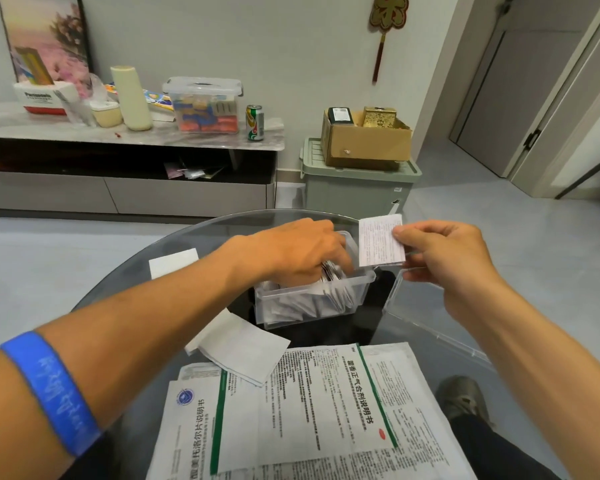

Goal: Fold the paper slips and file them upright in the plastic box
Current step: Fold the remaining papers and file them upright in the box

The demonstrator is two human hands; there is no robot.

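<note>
Plastic box (312,299): table centre, holding upright folded slips (329,292). Left hand (291,251): fingers curled down among those slips. Right hand (444,258): pinching folded slip (380,242) above box's right edge. Unfolded sheets (326,403): near table edge.

We look across a round glass table (125,278) to a pale grey wall (291,46) hung with a red-and-gold ornament (388,15). A low cabinet (118,192) with a marble-look top carries a framed picture (45,36), a lidded clear bin (203,105), a cream cylinder (131,97) and a drink can (255,122). Beside it a cardboard box (364,142) sits on a green storage crate (357,188). Grey floor tiles (499,202) run to a grey door (520,91) at right.
</note>
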